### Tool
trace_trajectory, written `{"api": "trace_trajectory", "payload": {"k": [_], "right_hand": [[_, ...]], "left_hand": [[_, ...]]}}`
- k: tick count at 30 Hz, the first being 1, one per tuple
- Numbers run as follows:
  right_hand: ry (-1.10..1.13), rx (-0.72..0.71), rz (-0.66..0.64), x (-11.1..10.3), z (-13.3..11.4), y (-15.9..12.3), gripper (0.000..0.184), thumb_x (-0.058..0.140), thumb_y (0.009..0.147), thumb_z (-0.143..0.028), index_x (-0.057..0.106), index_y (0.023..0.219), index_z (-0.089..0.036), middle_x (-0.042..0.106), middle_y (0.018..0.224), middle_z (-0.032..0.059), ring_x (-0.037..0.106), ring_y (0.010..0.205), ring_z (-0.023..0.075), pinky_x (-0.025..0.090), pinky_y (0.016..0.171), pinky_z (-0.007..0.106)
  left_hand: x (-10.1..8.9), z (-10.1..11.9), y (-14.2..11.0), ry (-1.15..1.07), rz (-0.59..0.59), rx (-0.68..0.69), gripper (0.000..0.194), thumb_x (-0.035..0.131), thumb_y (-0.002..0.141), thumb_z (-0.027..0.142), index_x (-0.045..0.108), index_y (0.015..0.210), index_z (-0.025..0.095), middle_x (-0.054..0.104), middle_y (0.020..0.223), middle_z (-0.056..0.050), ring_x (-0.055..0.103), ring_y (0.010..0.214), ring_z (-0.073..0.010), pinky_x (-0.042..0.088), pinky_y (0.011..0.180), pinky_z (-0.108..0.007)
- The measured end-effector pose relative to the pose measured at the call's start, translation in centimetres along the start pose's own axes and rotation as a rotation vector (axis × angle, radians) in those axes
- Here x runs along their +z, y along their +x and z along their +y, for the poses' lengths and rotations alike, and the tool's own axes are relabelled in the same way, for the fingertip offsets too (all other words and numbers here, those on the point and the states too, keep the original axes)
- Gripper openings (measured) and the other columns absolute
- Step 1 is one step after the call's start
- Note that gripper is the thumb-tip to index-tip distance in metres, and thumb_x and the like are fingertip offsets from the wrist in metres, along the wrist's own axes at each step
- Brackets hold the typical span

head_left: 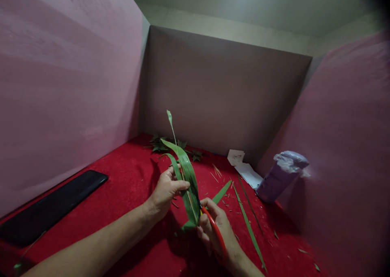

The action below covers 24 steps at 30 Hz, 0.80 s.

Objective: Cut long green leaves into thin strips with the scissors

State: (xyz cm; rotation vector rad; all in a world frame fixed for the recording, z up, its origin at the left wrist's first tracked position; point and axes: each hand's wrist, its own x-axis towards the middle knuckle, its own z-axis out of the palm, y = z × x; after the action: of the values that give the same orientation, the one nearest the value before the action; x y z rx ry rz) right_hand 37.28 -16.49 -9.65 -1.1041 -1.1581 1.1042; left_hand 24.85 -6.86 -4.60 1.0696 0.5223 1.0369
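Long green leaves (187, 169) are pinched between the thumb and fingers of my left hand (167, 187), their tips curving up and to the left. My right hand (215, 224) grips a pair of scissors (215, 228) with red handles. The dark blades lie close against the right edge of the leaves; whether they are closed on a leaf I cannot tell. Just beyond my right hand a broad leaf piece (222, 192) rests on the red cloth, and a long narrow leaf strip (248, 224) stretches along the cloth to the right.
A red cloth (122, 179) covers the table, with pink panels at both sides. At left lies a black flat object (55, 203). Dark leafy sprigs (160, 144) sit at the back. White papers (248, 174) and a purple plastic-wrapped package (278, 175) stand at right, near scattered leaf scraps.
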Motion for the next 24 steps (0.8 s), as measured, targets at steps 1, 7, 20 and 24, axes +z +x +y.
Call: {"api": "trace_trajectory", "payload": {"k": [1, 7, 20, 24], "right_hand": [[-0.004, -0.005, -0.001, -0.02, -0.05, 0.01, 0.054, 0.060, 0.064, -0.064, 0.042, 0.086, -0.018, 0.037, 0.043, -0.0119, 0.028, 0.029, 0.0023, 0.023, 0.030, 0.013], [0.011, 0.002, 0.006, -0.07, -0.11, 0.06, 0.062, 0.059, 0.062, -0.067, 0.039, 0.094, -0.018, 0.038, 0.046, -0.0118, 0.030, 0.030, 0.0027, 0.025, 0.030, 0.013], [0.032, 0.003, 0.003, 0.01, -0.55, 0.01, 0.069, 0.061, 0.062, -0.065, 0.037, 0.104, -0.017, 0.041, 0.046, -0.0112, 0.031, 0.030, 0.0030, 0.025, 0.030, 0.013], [0.001, -0.015, 0.001, -0.19, -0.35, 0.06, 0.067, 0.060, 0.065, -0.064, 0.036, 0.105, -0.017, 0.039, 0.045, -0.0121, 0.031, 0.028, 0.0028, 0.025, 0.030, 0.013]], "left_hand": [[-0.01, 0.02, -0.01, 0.003, -0.004, 0.000, 0.039, 0.064, 0.055, 0.009, 0.055, 0.092, 0.017, 0.062, 0.070, 0.001, 0.057, 0.058, -0.0108, 0.045, 0.054, -0.023], [-0.04, -0.02, -0.07, 0.007, -0.009, -0.034, 0.045, 0.068, 0.053, 0.011, 0.053, 0.095, 0.018, 0.061, 0.072, 0.001, 0.056, 0.056, -0.0110, 0.043, 0.048, -0.021], [-0.01, -0.25, -0.30, 0.022, -0.088, -0.060, 0.039, 0.064, 0.055, 0.008, 0.051, 0.091, 0.018, 0.056, 0.070, 0.002, 0.052, 0.055, -0.0096, 0.043, 0.048, -0.022], [0.03, -0.35, -0.48, 0.032, -0.126, -0.070, 0.038, 0.063, 0.056, 0.005, 0.051, 0.090, 0.018, 0.055, 0.071, 0.002, 0.052, 0.057, -0.0091, 0.042, 0.050, -0.021]]}}
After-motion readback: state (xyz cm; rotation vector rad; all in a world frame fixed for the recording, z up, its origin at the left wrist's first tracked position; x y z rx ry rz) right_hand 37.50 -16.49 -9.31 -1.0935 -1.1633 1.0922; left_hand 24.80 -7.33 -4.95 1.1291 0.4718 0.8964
